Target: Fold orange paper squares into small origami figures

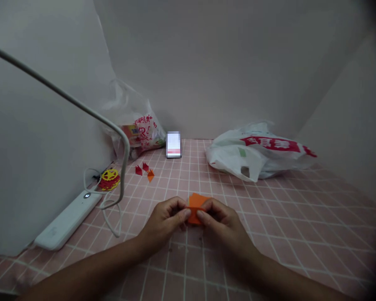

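Both my hands meet over the pink gridded tabletop (269,217) and pinch a small folded piece of orange paper (196,204). My left hand (164,221) grips its left side with thumb and fingers. From the other side, my right hand (222,221) holds its right edge. The paper is partly hidden by my fingertips. Farther back on the left lie small folded paper pieces, two red (141,168) and one orange (151,175).
A white lamp base (65,221) with a curved arm (81,106) and cord lies at the left. Yellow and red paper cutouts (109,178) sit beside it. A clear bag (138,125), an upright phone (173,144) and a white plastic bag (257,152) stand at the back.
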`<action>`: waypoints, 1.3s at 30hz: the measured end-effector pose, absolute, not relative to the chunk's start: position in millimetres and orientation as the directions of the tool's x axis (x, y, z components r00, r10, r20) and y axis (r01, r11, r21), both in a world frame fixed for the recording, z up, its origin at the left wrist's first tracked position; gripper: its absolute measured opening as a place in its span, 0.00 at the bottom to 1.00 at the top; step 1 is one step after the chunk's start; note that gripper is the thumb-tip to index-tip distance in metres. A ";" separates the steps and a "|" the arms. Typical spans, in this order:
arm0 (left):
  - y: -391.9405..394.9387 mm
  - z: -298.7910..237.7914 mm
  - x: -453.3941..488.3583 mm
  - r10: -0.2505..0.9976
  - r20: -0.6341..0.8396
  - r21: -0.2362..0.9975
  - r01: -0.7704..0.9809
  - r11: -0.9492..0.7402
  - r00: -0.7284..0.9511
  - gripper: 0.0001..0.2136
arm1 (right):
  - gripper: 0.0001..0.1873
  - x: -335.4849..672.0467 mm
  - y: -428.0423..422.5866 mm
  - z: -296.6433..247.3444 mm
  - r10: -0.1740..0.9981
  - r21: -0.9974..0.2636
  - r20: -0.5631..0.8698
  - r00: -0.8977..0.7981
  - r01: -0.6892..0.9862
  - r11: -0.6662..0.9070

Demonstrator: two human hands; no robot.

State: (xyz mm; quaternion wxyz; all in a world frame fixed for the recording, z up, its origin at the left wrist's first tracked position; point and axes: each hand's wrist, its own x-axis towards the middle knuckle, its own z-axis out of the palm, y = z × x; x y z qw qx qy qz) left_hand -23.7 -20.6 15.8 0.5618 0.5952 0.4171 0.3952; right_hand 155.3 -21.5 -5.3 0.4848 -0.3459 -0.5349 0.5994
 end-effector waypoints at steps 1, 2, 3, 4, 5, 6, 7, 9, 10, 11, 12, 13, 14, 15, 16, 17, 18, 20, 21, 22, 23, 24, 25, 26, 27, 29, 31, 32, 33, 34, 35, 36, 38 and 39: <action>-20.4 15.2 -22.7 0.937 -0.026 0.999 0.041 0.012 0.348 0.11 | 0.12 154.4 -20.8 -6.5 0.952 -0.968 0.093 -0.292 -0.251 0.018; -20.1 14.6 -21.6 0.932 -0.057 0.998 0.039 0.046 0.359 0.11 | 0.13 153.8 -20.0 -7.9 0.954 -0.963 0.085 -0.289 -0.271 0.004; -20.0 14.1 -20.6 0.924 -0.093 0.996 0.043 0.083 0.371 0.12 | 0.13 153.6 -19.4 -9.5 0.957 -0.964 0.076 -0.281 -0.267 -0.002; -20.0 13.7 -19.5 0.915 -0.131 0.991 0.052 0.121 0.381 0.13 | 0.14 153.6 -18.9 -11.1 0.960 -0.969 0.063 -0.272 -0.248 -0.006; -20.1 13.4 -18.4 0.908 -0.165 0.986 0.060 0.154 0.385 0.13 | 0.14 153.8 -18.6 -12.7 0.963 -0.976 0.048 -0.267 -0.216 -0.011; -20.3 13.2 -17.5 0.905 -0.192 0.981 0.068 0.180 0.381 0.14 | 0.14 154.1 -18.4 -14.0 0.966 -0.983 0.035 -0.258 -0.182 -0.013; -20.4 13.0 -16.6 0.903 -0.213 0.977 0.075 0.200 0.372 0.15 | 0.14 154.4 -18.4 -15.2 0.969 -0.988 0.023 -0.248 -0.154 -0.015; -20.3 13.0 -15.4 0.905 -0.240 0.971 0.080 0.227 0.351 0.17 | 0.15 154.8 -18.4 -16.4 0.971 -0.991 0.003 -0.239 -0.131 -0.029; -20.1 13.0 -15.0 0.905 -0.248 0.969 0.079 0.236 0.347 0.17 | 0.15 154.8 -18.4 -16.5 0.971 -0.989 -0.002 -0.239 -0.143 -0.037; -19.7 13.0 -14.8 0.903 -0.254 0.967 0.073 0.244 0.347 0.17 | 0.16 154.7 -18.3 -16.2 0.969 -0.985 -0.010 -0.246 -0.165 -0.052; -19.2 12.8 -14.8 0.901 -0.257 0.966 0.061 0.251 0.350 0.16 | 0.17 154.4 -18.2 -15.5 0.967 -0.979 -0.020 -0.255 -0.193 -0.071; -18.8 12.4 -14.8 0.898 -0.258 0.965 0.044 0.260 0.355 0.16 | 0.17 154.2 -17.9 -14.4 0.963 -0.971 -0.029 -0.266 -0.222 -0.091; -18.4 11.8 -15.0 0.896 -0.260 0.963 0.024 0.270 0.360 0.16 | 0.17 153.9 -17.6 -13.3 0.960 -0.962 -0.035 -0.276 -0.250 -0.107; -18.2 10.9 -15.2 0.894 -0.263 0.960 0.005 0.281 0.363 0.16 | 0.17 153.6 -17.1 -12.1 0.957 -0.955 -0.040 -0.287 -0.272 -0.122; -18.0 9.8 -15.6 0.892 -0.267 0.956 -0.014 0.292 0.364 0.16 | 0.17 153.5 -16.4 -11.2 0.953 -0.948 -0.043 -0.300 -0.288 -0.134; -18.0 8.5 -16.1 0.892 -0.270 0.953 -0.030 0.301 0.363 0.16 | 0.17 153.4 -15.7 -10.5 0.950 -0.944 -0.044 -0.310 -0.299 -0.142; -17.9 7.1 -16.6 0.895 -0.267 0.952 -0.045 0.302 0.357 0.16 | 0.17 153.4 -14.9 -10.1 0.948 -0.941 -0.041 -0.317 -0.306 -0.143; -17.6 4.7 -17.7 0.907 -0.251 0.954 -0.073 0.291 0.339 0.16 | 0.18 153.9 -13.6 -9.4 0.945 -0.947 -0.035 -0.325 -0.292 -0.136; -17.3 4.0 -18.2 0.913 -0.240 0.956 -0.085 0.282 0.330 0.16 | 0.18 154.3 -13.3 -8.9 0.945 -0.953 -0.036 -0.324 -0.273 -0.130; -17.0 3.9 -18.6 0.918 -0.231 0.957 -0.096 0.274 0.323 0.16 | 0.18 154.8 -13.3 -8.1 0.946 -0.961 -0.040 -0.323 -0.247 -0.125; -16.6 4.4 -18.9 0.921 -0.222 0.958 -0.102 0.266 0.321 0.16 | 0.18 155.3 -13.6 -7.0 0.946 -0.969 -0.044 -0.321 -0.215 -0.118; -16.2 5.4 -19.2 0.922 -0.215 0.961 -0.101 0.259 0.321 0.15 | 0.17 155.7 -14.1 -5.8 0.946 -0.977 -0.052 -0.321 -0.179 -0.114; -15.9 6.7 -19.3 0.924 -0.211 0.963 -0.093 0.252 0.321 0.15 | 0.17 156.1 -14.8 -4.5 0.948 -0.984 -0.054 -0.314 -0.142 -0.103; -15.6 8.2 -19.3 0.925 -0.208 0.966 -0.080 0.245 0.319 0.15 | 0.16 156.4 -15.6 -3.5 0.948 -0.990 -0.054 -0.313 -0.110 -0.093; -15.3 9.5 -19.4 0.926 -0.208 0.969 -0.065 0.240 0.316 0.15 | 0.16 156.6 -16.2 -2.8 0.946 -0.992 -0.054 -0.319 -0.091 -0.088; -14.7 10.9 -19.6 0.930 -0.211 0.969 -0.061 0.239 0.301 0.16 | 0.16 156.6 -16.9 -2.9 0.937 -0.991 -0.053 -0.347 -0.098 -0.093; -14.2 10.3 -20.2 0.938 -0.216 0.963 -0.098 0.250 0.272 0.16 | 0.15 156.2 -16.7 -4.4 0.926 -0.986 -0.042 -0.375 -0.136 -0.099; -14.0 9.5 -20.5 0.942 -0.219 0.959 -0.121 0.256 0.255 0.16 | 0.14 156.0 -16.4 -5.2 0.923 -0.984 -0.030 -0.383 -0.152 -0.095; -13.8 8.5 -20.9 0.945 -0.221 0.955 -0.142 0.260 0.240 0.16 | 0.13 155.8 -16.1 -5.8 0.921 -0.983 -0.020 -0.390 -0.160 -0.089; -13.6 7.5 -21.3 0.947 -0.220 0.952 -0.159 0.261 0.234 0.16 | 0.12 155.6 -15.9 -6.1 0.919 -0.983 -0.013 -0.394 -0.163 -0.084; -13.5 6.6 -21.7 0.947 -0.219 0.950 -0.168 0.262 0.237 0.16 | 0.10 155.5 -15.7 -6.0 0.917 -0.984 -0.010 -0.398 -0.161 -0.081; -13.4 6.0 -21.9 0.945 -0.217 0.950 -0.172 0.262 0.243 0.16 | 0.10 155.4 -15.8 -5.6 0.916 -0.984 -0.010 -0.401 -0.159 -0.080; -13.2 5.2 -22.3 0.945 -0.205 0.953 -0.170 0.252 0.253 0.15 | 0.09 155.4 -16.2 -3.7 0.918 -0.985 -0.022 -0.396 -0.150 -0.089; -13.1 5.0 -22.5 0.946 -0.200 0.955 -0.165 0.247 0.255 0.14 | 0.09 155.6 -16.6 -2.5 0.921 -0.985 -0.034 -0.389 -0.145 -0.097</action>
